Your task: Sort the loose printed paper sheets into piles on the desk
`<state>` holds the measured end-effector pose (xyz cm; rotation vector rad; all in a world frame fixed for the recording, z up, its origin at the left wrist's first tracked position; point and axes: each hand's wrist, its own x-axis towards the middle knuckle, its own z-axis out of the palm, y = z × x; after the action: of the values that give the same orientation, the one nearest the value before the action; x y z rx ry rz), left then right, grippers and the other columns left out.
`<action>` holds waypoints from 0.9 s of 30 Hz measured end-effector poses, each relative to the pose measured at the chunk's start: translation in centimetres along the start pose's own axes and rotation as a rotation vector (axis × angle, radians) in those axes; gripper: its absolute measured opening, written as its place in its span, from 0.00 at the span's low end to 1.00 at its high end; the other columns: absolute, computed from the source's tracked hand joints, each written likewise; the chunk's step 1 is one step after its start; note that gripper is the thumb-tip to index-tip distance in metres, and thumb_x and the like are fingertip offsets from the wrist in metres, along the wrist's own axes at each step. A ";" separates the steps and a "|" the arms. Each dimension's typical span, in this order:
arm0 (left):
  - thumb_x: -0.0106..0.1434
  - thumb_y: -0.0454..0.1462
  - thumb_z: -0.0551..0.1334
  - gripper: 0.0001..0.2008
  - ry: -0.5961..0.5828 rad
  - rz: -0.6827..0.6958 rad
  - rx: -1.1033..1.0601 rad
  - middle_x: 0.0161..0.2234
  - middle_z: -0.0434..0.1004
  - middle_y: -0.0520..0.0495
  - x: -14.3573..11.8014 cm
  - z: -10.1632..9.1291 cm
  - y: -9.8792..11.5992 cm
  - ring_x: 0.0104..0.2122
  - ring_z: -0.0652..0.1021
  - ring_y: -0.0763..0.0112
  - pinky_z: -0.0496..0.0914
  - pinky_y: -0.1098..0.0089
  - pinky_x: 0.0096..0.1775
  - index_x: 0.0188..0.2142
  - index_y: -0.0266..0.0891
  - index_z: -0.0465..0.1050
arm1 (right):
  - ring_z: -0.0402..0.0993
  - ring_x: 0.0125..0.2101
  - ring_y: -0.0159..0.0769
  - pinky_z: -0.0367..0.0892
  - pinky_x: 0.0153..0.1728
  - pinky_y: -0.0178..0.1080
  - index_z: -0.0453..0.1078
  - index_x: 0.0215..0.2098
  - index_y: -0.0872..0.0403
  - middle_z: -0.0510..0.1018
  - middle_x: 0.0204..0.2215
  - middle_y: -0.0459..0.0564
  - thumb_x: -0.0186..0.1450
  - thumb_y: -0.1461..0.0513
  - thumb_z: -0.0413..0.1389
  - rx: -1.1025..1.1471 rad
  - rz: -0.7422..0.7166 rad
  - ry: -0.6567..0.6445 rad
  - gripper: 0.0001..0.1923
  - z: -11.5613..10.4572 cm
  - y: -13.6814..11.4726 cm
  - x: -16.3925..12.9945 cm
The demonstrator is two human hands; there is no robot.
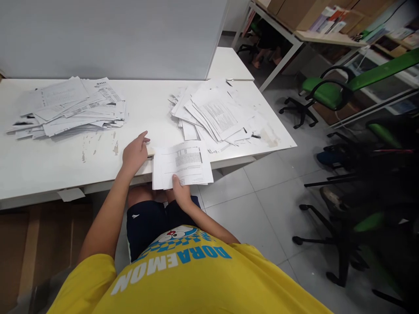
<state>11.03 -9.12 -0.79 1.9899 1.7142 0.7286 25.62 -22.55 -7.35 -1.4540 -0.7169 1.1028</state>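
Nearest us, our left hand [135,152] lies flat and open-palmed on the white table [42,165], holding nothing; at its three o'clock, our right hand [181,190] pinches a printed sheet [181,165] at the table's near edge; paper piles sit at ten o'clock [70,107] and one o'clock [212,113].
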 end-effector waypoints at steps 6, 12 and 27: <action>0.66 0.35 0.50 0.26 0.054 -0.006 -0.013 0.52 0.79 0.45 -0.4 0.0 0.6 0.52 0.77 0.56 0.68 0.59 0.53 0.62 0.42 0.67 | 0.59 0.67 0.46 0.45 0.70 0.50 0.73 0.48 0.57 0.74 0.57 0.64 0.60 0.40 0.54 -0.169 -0.104 -0.016 0.33 -0.6 -0.1 -0.6; 0.66 0.36 0.50 0.24 0.053 -0.009 0.001 0.50 0.80 0.47 -0.5 0.1 0.5 0.50 0.77 0.58 0.69 0.62 0.51 0.60 0.43 0.69 | 0.58 0.68 0.45 0.43 0.71 0.50 0.74 0.49 0.54 0.74 0.58 0.60 0.61 0.40 0.54 -0.144 -0.073 -0.059 0.31 -1.0 -0.4 -0.6; 0.66 0.31 0.46 0.28 -0.061 0.071 0.263 0.57 0.74 0.39 -0.1 0.6 0.8 0.60 0.67 0.51 0.67 0.55 0.55 0.64 0.39 0.65 | 0.77 0.33 0.42 0.77 0.41 0.46 0.69 0.33 0.51 0.77 0.28 0.50 0.56 0.37 0.58 0.088 0.055 -0.206 0.27 -0.6 -0.7 1.0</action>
<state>12.06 -9.35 -0.79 2.2326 1.7884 0.4785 26.62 -21.74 -6.91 -1.3043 -0.7649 1.3241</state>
